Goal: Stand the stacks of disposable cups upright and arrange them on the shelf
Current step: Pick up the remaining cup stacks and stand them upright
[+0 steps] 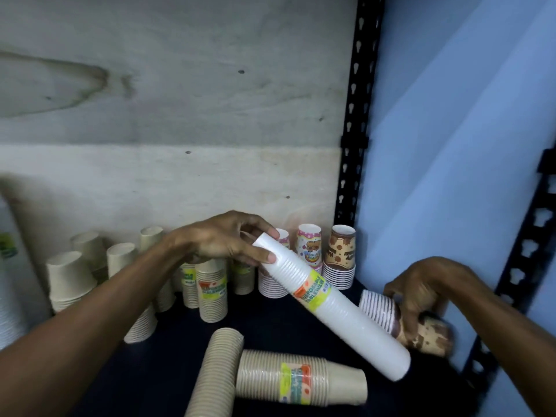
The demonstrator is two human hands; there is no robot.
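My left hand [224,240] grips the upper end of a long white cup stack [346,314] with a yellow label, held slanted down to the right over the dark shelf [270,317]. My right hand [421,291] is closed on a brown patterned cup stack [427,335] lying on its side at the right. Two beige stacks lie flat at the front: one with a label [301,377], one plain [216,374]. Along the back wall stand upright beige stacks [212,293], a pink stack [308,246] and a brown stack [341,257].
A black slotted steel post [355,145] marks the shelf's right rear corner, and another post [517,266] stands at the right front. A pale plywood board [168,115] backs the shelf. More white stacks [9,281] stand at the far left.
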